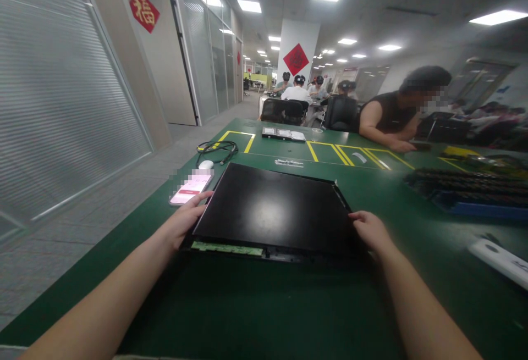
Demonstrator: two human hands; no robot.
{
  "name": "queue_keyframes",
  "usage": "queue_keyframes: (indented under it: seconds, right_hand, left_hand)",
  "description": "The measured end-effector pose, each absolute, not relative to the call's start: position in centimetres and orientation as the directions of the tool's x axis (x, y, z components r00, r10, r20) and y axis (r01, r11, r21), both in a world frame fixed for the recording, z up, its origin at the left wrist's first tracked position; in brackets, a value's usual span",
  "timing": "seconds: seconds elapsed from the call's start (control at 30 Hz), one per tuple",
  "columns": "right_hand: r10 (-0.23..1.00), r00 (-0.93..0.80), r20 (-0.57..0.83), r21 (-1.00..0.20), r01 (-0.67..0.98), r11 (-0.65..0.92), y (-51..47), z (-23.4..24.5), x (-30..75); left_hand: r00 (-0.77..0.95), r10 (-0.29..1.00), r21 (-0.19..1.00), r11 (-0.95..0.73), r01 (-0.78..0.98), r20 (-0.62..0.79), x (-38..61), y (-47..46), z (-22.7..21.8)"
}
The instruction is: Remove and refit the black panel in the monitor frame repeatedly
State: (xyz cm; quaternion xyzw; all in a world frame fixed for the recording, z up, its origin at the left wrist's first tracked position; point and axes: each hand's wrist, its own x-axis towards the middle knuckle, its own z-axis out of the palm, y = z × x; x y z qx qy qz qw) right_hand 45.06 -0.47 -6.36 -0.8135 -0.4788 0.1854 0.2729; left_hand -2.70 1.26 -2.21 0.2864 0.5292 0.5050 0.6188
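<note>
A black LCD screen panel point(276, 206) lies face up over the green table, with a dark frame around its edges. Along its near edge a strip of green circuit board point(226, 248) shows. My left hand point(187, 217) grips the panel's left side, its fingers partly hidden by the edge. On the opposite side my right hand point(369, 229) pinches the right edge between thumb and fingers. Just beyond my left hand lies a phone point(191, 188) with a lit pink screen, and a white mouse point(205, 165) sits behind it.
A coiled black cable point(223, 152) lies at the back left of the green table point(264, 305). Yellow tape outlines and several drive-like boxes point(284, 134) are further back. Dark parts in a blue tray point(474, 206) and a white device point(501, 261) stand right. A person point(388, 115) leans on the table.
</note>
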Motion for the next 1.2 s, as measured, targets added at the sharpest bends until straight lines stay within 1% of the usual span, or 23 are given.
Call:
queue_keyframes:
  seconds: [0.13,0.2,0.37,0.6,0.8,0.9,1.0,1.07,1.13,1.2]
  right_hand:
    - [0.878,0.478,-0.022,-0.627,0.677,-0.384,-0.5,-6.3,44.9]
    - [0.882,0.471,-0.015,-0.626,0.683,-0.376,-0.4,-6.4,45.0]
    - [0.881,0.472,-0.006,-0.623,0.688,-0.373,-0.4,-6.4,45.1]
    - [0.878,0.477,-0.021,-0.650,0.661,-0.375,-0.3,-6.6,45.2]
    - [0.885,0.464,-0.028,-0.642,0.670,-0.372,-0.3,-6.8,45.3]
    - [0.879,0.475,-0.034,-0.648,0.659,-0.382,-0.4,-6.7,45.2]
    - [0.877,0.480,-0.016,-0.649,0.662,-0.375,-0.5,-6.5,45.1]
    - [0.879,0.477,-0.014,-0.650,0.663,-0.370,-0.5,-6.4,45.0]
    - [0.881,0.473,-0.022,-0.651,0.662,-0.372,-0.5,-6.3,45.0]
    - [0.883,0.468,-0.016,-0.639,0.675,-0.369,-0.5,-6.3,45.0]
  left_hand:
    - [-0.107,0.920,0.899,0.337,-0.281,-0.378,-2.4,0.8,-1.5]
    - [-0.083,0.924,0.900,0.340,-0.273,-0.374,-2.2,0.4,-0.9]
    - [-0.096,0.933,0.924,0.324,-0.203,-0.348,-2.1,0.0,-0.2]
    - [-0.094,0.958,0.962,0.271,-0.030,-0.272,-2.5,0.1,-0.2]
    - [-0.070,0.964,0.966,0.258,0.007,-0.257,-3.0,0.4,-0.8]
    - [-0.105,0.957,0.961,0.274,0.035,-0.269,-3.2,0.7,-1.1]
    - [-0.140,0.966,0.972,0.227,0.062,-0.217,-3.2,0.9,-1.2]
    - [-0.118,0.976,0.978,0.194,0.082,-0.184,-3.1,0.8,-1.2]
    - [-0.058,0.982,0.980,0.183,0.077,-0.179,-2.9,0.5,-1.0]
    - [-0.003,0.988,0.987,0.156,0.027,-0.156,-2.7,0.0,-0.8]
